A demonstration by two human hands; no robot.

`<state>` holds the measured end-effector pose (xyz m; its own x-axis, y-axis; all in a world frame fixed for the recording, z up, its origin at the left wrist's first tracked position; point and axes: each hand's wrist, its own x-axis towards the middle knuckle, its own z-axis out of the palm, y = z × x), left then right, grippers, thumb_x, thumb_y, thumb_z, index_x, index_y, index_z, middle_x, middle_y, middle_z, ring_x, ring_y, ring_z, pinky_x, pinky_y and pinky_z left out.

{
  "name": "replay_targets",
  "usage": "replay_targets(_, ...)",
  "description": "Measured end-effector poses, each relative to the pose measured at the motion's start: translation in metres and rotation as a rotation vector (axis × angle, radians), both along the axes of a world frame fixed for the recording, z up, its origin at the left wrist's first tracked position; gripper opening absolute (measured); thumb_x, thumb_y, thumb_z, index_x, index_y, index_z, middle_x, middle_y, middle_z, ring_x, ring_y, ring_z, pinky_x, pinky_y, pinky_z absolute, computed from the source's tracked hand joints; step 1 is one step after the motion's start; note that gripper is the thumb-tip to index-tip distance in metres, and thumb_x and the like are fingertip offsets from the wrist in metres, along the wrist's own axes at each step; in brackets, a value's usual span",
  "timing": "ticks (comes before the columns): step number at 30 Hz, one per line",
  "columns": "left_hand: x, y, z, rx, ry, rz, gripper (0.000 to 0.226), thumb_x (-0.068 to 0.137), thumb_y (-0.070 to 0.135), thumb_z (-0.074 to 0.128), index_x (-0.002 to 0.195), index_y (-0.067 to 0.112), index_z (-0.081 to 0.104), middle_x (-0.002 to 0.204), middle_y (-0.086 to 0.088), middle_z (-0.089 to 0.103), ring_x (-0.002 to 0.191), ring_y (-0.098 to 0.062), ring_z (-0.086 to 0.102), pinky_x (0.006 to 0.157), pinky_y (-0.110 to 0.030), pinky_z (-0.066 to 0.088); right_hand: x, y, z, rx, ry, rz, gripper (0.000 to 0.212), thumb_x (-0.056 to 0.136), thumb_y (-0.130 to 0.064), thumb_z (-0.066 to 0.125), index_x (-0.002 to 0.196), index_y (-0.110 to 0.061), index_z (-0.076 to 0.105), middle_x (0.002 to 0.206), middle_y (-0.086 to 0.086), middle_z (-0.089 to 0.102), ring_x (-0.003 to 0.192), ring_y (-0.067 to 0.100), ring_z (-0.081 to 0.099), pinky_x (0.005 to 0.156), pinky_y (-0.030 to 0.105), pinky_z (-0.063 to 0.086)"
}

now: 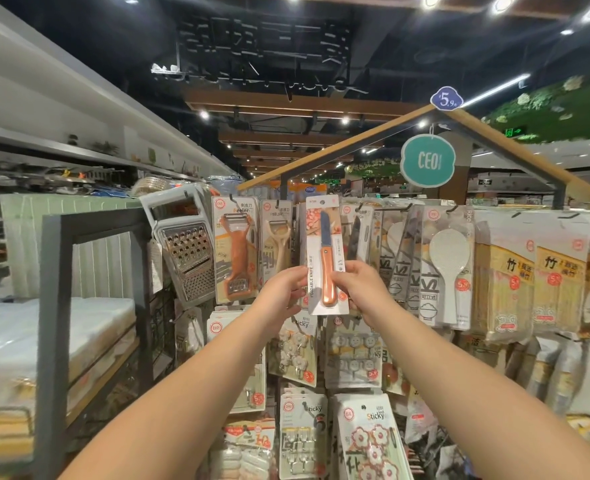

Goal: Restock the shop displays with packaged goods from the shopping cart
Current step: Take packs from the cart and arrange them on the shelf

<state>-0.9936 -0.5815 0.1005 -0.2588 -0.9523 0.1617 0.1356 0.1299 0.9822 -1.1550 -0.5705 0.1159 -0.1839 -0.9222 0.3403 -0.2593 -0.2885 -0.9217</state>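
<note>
I hold a carded foldable knife pack [325,251], orange handle and blue blade, upright in front of the hanging display. My left hand [282,293] pinches its lower left edge. My right hand [359,287] grips its lower right edge. The pack's top hole sits near a hook in the upper row, between the peeler packs [237,247] and darker knife packs [359,233]. Whether the hole is on a hook I cannot tell. The shopping cart is not in view.
A metal grater [187,247] hangs at the left of the row. Rice spoon packs [446,268] and bamboo chopstick packs [508,282] hang to the right. Sticky hook packs [373,441] fill the lower rows. A dark metal frame shelf [54,306] with wrapped goods stands at left.
</note>
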Motion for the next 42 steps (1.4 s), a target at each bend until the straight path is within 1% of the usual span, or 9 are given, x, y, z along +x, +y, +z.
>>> replay_targets(8,0.004,0.002,0.0,0.023,0.006,-0.05,0.017,0.096,0.033,0.057,0.108,0.024,0.064,0.106,0.006,0.066,0.097,-0.014,0.055,0.099,-0.039,0.041,0.001,-0.007,-0.012,-0.033,-0.123,-0.09,0.021,0.091,-0.01,0.061,0.111,-0.011,0.065,0.104,0.001,0.07,0.095,0.017,0.067,0.086,0.037,0.055)
replay_targets(14,0.008,0.008,0.001,-0.019,-0.061,-0.059,0.031,0.076,0.047,0.063,0.104,0.034,0.062,0.131,0.004,0.057,0.125,-0.017,0.047,0.098,-0.038,0.039,-0.002,-0.036,-0.014,0.032,-0.06,-0.124,0.021,0.087,-0.017,0.067,0.107,-0.012,0.066,0.1,0.002,0.07,0.09,0.019,0.068,0.085,0.043,0.056)
replay_targets(18,0.01,0.009,-0.01,-0.026,-0.094,-0.006,0.014,0.091,0.039,0.06,0.104,0.035,0.063,0.124,0.01,0.06,0.125,-0.015,0.048,0.107,-0.042,0.038,-0.01,-0.05,-0.033,0.177,-0.026,-0.088,0.034,0.087,-0.027,0.07,0.113,-0.006,0.063,0.097,0.009,0.07,0.058,0.009,0.056,0.043,0.021,0.043)
replay_targets(22,0.007,0.013,-0.044,-0.003,-0.184,-0.047,0.018,0.096,0.034,0.058,0.113,0.028,0.058,0.125,0.005,0.06,0.119,-0.017,0.052,0.105,-0.042,0.039,-0.021,-0.034,-0.083,0.271,-0.055,-0.127,0.042,0.086,-0.032,0.07,0.12,-0.012,0.056,0.091,0.001,0.061,0.066,0.01,0.05,0.047,0.021,0.035)
replay_targets(25,0.003,0.018,-0.08,0.037,-0.214,-0.114,0.014,0.1,0.029,0.052,0.112,0.025,0.058,0.111,0.005,0.064,0.095,-0.012,0.057,0.086,-0.03,0.044,-0.024,0.004,-0.122,0.295,-0.17,-0.141,0.024,0.093,-0.021,0.064,0.114,-0.016,0.054,0.085,0.0,0.058,0.068,0.011,0.054,0.047,0.019,0.043)
replay_targets(28,-0.012,0.033,-0.123,0.108,-0.302,-0.226,0.009,0.101,0.031,0.052,0.104,0.025,0.058,0.101,0.006,0.066,0.085,-0.011,0.059,0.077,-0.027,0.042,-0.028,0.056,-0.166,0.372,-0.25,-0.148,0.006,0.096,-0.017,0.059,0.101,-0.017,0.061,0.089,0.002,0.067,0.079,0.015,0.065,0.068,0.026,0.051)
replay_targets(34,-0.092,0.092,-0.202,0.211,-0.43,-0.557,0.014,0.101,0.019,0.048,0.088,0.021,0.054,0.081,-0.001,0.058,0.052,-0.002,0.056,0.051,-0.018,0.035,-0.081,0.197,-0.249,0.464,-0.374,-0.363,0.019,0.094,-0.003,0.057,0.078,-0.015,0.057,0.069,0.004,0.059,0.053,0.009,0.057,0.048,0.017,0.043)
replay_targets(38,-0.157,0.167,-0.256,0.261,-0.544,-0.815,0.011,0.101,0.023,0.049,0.094,0.021,0.057,0.085,0.003,0.064,0.068,-0.006,0.058,0.062,-0.022,0.036,-0.122,0.315,-0.296,0.545,-0.424,-0.643,0.015,0.09,-0.012,0.063,0.078,-0.02,0.059,0.07,0.0,0.061,0.052,0.007,0.057,0.05,0.019,0.038)
replay_targets(42,-0.21,0.262,-0.306,0.377,-0.569,-1.114,0.011,0.087,0.024,0.064,0.088,0.018,0.055,0.063,0.007,0.061,0.049,-0.003,0.051,0.041,-0.013,0.034,-0.139,0.435,-0.335,0.646,-0.473,-0.886,0.015,0.091,-0.008,0.059,0.078,-0.017,0.058,0.068,0.002,0.056,0.042,0.001,0.05,0.044,0.015,0.029)
